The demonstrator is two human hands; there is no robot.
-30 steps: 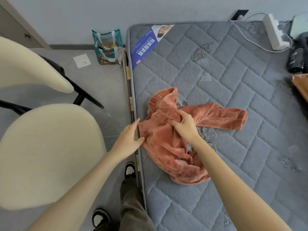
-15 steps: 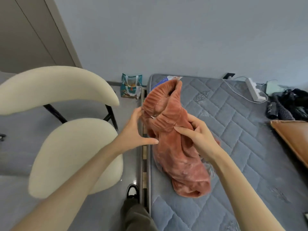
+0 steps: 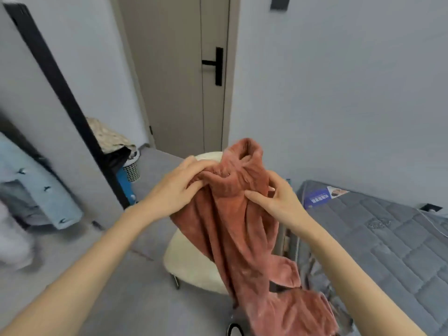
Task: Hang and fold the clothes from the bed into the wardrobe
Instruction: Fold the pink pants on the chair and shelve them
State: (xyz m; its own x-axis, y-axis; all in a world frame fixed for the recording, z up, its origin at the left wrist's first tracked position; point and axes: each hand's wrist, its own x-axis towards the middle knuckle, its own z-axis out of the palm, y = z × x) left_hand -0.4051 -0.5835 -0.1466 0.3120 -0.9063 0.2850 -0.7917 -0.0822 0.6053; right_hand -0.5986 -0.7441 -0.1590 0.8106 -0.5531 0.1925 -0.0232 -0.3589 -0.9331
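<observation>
The head view shows the person holding a rust-coloured fleece top up in the air with both hands. The left hand grips the fabric just below the collar on the left side, its fingers curled into a bunched fold and the thumb tucked under it. The right hand pinches the opposite side of the neck area: the thumb lies across the front of the cloth and the fingers wrap behind it, where they are mostly hidden. The collar stands open above the two hands.

The top hangs down from this grip in long folds, with one sleeve cuff dangling low on the right. Its lower end runs out of the bottom of the frame. It hangs in front of a cream chair that stands on the grey floor. The grey quilted mattress lies to the right, beside the hanging top, with a blue label at its near corner.

Behind stands a closed door with a black handle. At the left edge, blurred, a light blue garment hangs beside a black frame, and a basket sits on the floor further back.
</observation>
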